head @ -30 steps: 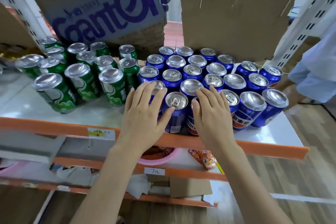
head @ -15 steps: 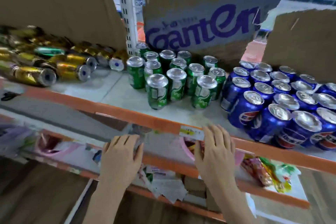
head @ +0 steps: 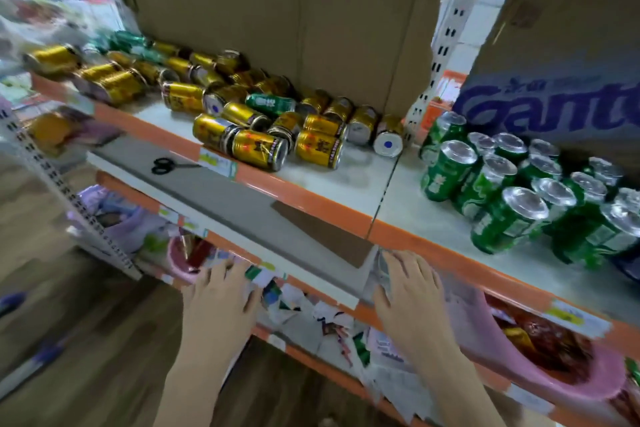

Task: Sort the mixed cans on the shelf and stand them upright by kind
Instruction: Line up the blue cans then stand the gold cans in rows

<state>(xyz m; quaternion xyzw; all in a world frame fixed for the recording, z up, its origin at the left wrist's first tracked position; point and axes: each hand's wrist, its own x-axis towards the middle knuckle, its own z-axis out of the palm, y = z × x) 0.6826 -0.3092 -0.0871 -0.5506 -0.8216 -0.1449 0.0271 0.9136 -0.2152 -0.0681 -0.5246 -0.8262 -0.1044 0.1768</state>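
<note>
Gold cans (head: 256, 146) motion-blurred leftward; left hand (head: 221, 291), right hand (head: 410, 284) flat, grip on nothing.

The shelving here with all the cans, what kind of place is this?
Most likely a small shop or its stockroom: orange-edged metal shelves with price labels on the edges, many gold cans and green cans, and cardboard cartons behind them.
</note>
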